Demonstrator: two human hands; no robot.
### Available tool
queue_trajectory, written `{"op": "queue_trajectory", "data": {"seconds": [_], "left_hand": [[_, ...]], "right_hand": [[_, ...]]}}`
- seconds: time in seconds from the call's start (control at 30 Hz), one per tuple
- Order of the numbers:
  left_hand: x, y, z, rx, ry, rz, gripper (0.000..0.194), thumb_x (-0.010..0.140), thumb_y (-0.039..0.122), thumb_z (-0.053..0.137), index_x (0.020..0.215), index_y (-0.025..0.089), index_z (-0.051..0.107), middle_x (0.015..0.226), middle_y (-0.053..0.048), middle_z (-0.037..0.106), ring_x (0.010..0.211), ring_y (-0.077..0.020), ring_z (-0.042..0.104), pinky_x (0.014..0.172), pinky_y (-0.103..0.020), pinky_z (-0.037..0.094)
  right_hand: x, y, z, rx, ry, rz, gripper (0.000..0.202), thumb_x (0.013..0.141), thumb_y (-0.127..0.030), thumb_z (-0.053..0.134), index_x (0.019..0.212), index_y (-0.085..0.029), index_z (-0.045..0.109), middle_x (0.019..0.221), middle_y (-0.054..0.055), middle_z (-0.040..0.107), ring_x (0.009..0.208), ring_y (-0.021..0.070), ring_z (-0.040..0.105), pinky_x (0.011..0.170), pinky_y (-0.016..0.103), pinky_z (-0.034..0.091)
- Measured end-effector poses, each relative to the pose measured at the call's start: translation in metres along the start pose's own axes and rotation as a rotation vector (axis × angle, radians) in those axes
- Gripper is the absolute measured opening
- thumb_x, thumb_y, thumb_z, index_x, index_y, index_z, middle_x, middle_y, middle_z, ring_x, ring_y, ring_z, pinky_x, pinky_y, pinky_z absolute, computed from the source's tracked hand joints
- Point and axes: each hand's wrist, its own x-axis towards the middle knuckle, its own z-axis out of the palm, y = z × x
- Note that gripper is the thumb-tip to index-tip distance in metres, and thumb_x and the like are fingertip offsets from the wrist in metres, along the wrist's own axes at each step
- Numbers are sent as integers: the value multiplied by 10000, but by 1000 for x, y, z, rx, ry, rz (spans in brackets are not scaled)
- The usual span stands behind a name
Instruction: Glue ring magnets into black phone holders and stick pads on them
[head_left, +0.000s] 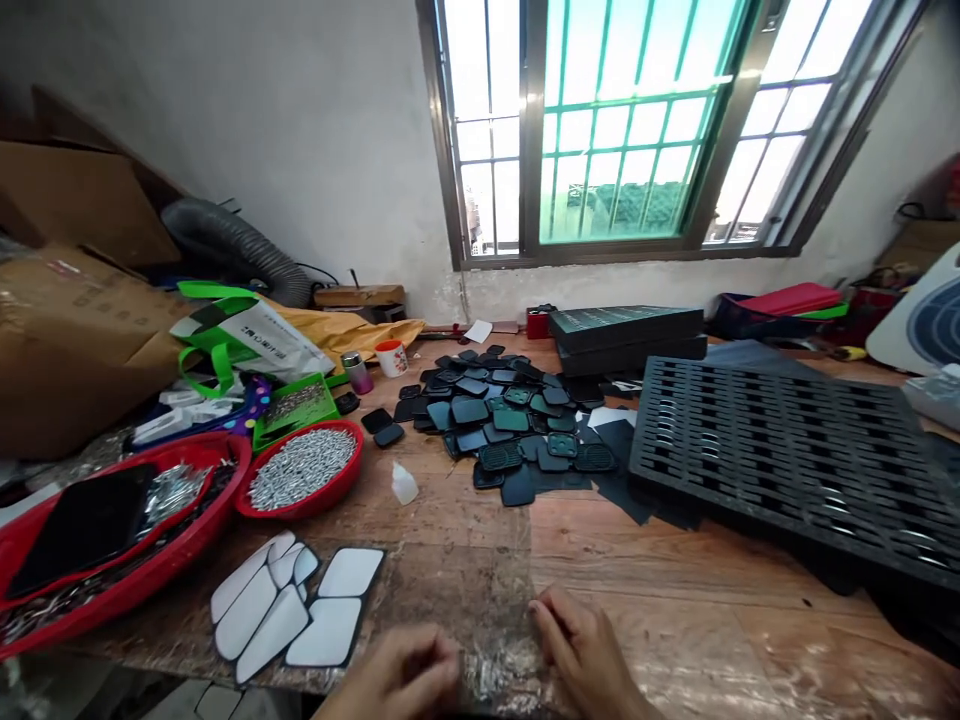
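My left hand [411, 668] is at the table's front edge, fingers curled in, slightly blurred, with nothing seen in it. To its right, my right hand [579, 645] rests on the wood with fingers folded and no object showing. Bare tabletop separates the two hands. Left of my left hand lie several flat white pieces with dark edges [330, 630], some overlapping. Farther back, a heap of dark rounded-corner plates [512, 420] is spread over the middle of the table. A small white dropper bottle [403, 484] stands in front of the heap.
At left are a red bowl of small silver metal parts [304, 470], a larger red basin [142, 590] and a green tray [296, 412]. A black slotted foam tray [780, 450] fills the right. A cup [391, 358] stands farther back, below the window.
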Motion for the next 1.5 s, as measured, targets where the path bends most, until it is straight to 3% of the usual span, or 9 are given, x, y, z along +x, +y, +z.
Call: {"op": "queue_trajectory", "data": {"seconds": [0.1, 0.27, 0.5, 0.73, 0.83, 0.97, 1.13, 1.3, 1.5], "left_hand": [[74, 52, -6, 354, 248, 174, 218, 860, 349, 504, 893, 188, 646, 869, -31, 666, 819, -173, 593, 743, -235, 443], [188, 85, -16, 728, 433, 158, 362, 844, 317, 549, 1167, 153, 566, 1175, -134, 546, 1108, -267, 473, 946, -356, 358], [246, 96, -28, 966, 408, 12, 522, 749, 459, 674, 1145, 148, 538, 1230, -158, 492, 1148, -326, 432, 921, -454, 362], [232, 96, -43, 1098, 332, 48, 354, 848, 328, 599, 1150, 151, 542, 1213, -97, 523, 1093, -258, 504, 919, -465, 413], [210, 96, -45, 1125, 304, 121, 414, 720, 154, 660, 1118, 128, 551, 1189, -139, 513, 1114, -297, 456, 925, -450, 379], [164, 96, -39, 1140, 219, 264, 466, 667, 18, 554, 1103, 183, 558, 1172, -115, 505, 1080, -268, 448, 907, -400, 375], [107, 77, -26, 1051, 50, 500, 338, 827, 34, 428, 1064, 226, 574, 1191, -81, 511, 1086, -220, 456, 945, -364, 380], [76, 43, -27, 1049, 24, 523, 371, 865, 76, 449, 1155, 269, 578, 1252, -62, 539, 1180, -238, 468, 1012, -403, 395], [59, -3, -11, 942, 304, 414, 465, 896, 158, 438, 1345, 275, 455, 1425, -90, 436, 1306, -273, 408, 1029, -444, 419]], "right_hand": [[1, 5, 2, -25, 24, -65, 354, 939, -375, 362, 680, -207, 537, 525, -11, 557, 483, 119, 527, 508, 215, 328], [1, 12, 6, -65, 6, -83, 352, 929, -374, 352, 689, -206, 546, 577, 11, 598, 518, 126, 546, 515, 232, 311], [10, 3, -20, 88, -198, -38, 132, 849, -253, 500, 757, -203, 582, 633, -13, 627, 559, 119, 558, 516, 198, 361], [123, 14, -82, -462, 31, -96, 174, 903, -202, 437, 916, -154, 603, 973, 104, 651, 944, 206, 572, 813, 307, 443], [171, 29, -82, -569, 97, -27, 268, 888, -250, 486, 1089, -100, 579, 1263, 210, 528, 1215, 297, 427, 958, 400, 366], [201, 42, -72, -671, 113, 92, 383, 829, -323, 581, 1093, -46, 579, 1173, 256, 571, 1122, 339, 501, 897, 415, 392], [200, 39, -68, -729, 76, 173, 270, 760, -174, 608, 978, -15, 615, 972, 254, 647, 961, 310, 594, 818, 378, 412], [177, 18, -89, -707, 98, 179, 319, 836, -28, 393, 1106, 12, 559, 956, 283, 645, 990, 325, 594, 837, 427, 400], [109, -2, -92, -469, 2, 137, 390, 834, -91, 383, 1177, -212, 523, 825, 53, 672, 790, 197, 657, 696, 288, 491]]}}
